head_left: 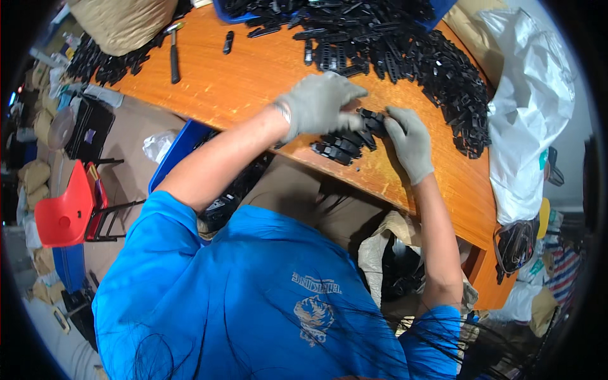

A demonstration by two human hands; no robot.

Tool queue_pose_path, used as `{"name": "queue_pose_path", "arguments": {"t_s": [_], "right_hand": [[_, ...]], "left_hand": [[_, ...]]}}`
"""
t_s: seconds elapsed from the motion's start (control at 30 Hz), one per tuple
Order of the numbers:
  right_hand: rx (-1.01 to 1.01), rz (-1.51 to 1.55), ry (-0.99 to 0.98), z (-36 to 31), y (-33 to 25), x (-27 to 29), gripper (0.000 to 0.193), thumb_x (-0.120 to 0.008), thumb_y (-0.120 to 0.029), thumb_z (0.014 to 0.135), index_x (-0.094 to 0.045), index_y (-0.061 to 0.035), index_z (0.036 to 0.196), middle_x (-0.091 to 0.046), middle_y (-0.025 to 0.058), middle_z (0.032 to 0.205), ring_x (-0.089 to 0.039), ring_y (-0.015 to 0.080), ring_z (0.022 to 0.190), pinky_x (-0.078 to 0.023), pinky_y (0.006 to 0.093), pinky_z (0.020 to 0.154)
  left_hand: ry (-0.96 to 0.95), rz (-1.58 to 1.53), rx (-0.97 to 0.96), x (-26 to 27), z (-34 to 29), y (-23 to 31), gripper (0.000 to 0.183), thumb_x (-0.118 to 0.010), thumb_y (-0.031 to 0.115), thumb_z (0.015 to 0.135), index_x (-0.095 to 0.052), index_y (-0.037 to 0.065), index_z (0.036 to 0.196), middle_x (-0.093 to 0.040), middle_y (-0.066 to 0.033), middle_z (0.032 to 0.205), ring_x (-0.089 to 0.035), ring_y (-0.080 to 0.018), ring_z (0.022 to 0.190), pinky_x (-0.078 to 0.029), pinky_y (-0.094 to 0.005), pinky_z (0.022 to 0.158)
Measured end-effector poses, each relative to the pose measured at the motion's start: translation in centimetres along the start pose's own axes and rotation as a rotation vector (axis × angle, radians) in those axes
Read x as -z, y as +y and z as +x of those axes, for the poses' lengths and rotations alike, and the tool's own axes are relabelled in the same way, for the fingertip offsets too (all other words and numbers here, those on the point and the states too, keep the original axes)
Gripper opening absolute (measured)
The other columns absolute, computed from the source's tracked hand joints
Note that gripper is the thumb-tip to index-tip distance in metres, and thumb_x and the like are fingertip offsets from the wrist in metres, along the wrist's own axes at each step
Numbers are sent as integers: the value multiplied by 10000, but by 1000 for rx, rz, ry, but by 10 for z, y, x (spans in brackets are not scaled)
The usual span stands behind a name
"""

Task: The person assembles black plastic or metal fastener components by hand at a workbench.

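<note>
My left hand (318,106), in a grey glove, reaches over the near part of the table with thumb and fingers apart. Its thumb is slightly blurred beside a black plastic piece (372,121). That piece is pinched at its right end by my right hand (411,142), also in a grey glove. Just below lies a small row of similar black plastic pieces (337,149), side by side near the table's front edge. My left hand partly covers the upper end of this row.
A big heap of black plastic pieces (405,54) spreads from a blue bin (441,9) across the wooden table (253,69). A hammer (174,54) lies at the far left near a tan sack (123,25). A white sack (529,114) hangs at the right edge. A red chair (63,206) stands left.
</note>
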State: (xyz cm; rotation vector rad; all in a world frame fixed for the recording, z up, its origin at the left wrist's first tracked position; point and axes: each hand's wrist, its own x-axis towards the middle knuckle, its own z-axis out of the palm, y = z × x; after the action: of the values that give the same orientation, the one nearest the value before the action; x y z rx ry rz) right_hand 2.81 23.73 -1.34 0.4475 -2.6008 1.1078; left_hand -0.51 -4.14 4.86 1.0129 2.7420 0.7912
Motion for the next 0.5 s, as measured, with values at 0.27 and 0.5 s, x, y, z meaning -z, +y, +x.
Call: {"name": "queue_pose_path", "arguments": {"t_s": [0.27,0.5], "right_hand": [[89,-385,24,-33,-47,-50,455,-705,-269,1036,-677,-83,1451,-665,187,1422,-597,398,1337,-466,512,1131],[162,-353,-34,-14,-108,-128,472,-693,-304,1047,-640,-70,1453,-673,161,1410,-599,376,1342,-482,500,1131]], "left_hand": [[167,360,25,-57,-80,24,978,-833,593,810,-503,187,1636,-530,-203,1599,-433,-465,1539,-320,-648,1254],[205,393,149,-27,-155,-16,968,-843,595,820,-513,173,1625,-550,-195,1591,-490,-419,1504,-366,-593,1229]]}}
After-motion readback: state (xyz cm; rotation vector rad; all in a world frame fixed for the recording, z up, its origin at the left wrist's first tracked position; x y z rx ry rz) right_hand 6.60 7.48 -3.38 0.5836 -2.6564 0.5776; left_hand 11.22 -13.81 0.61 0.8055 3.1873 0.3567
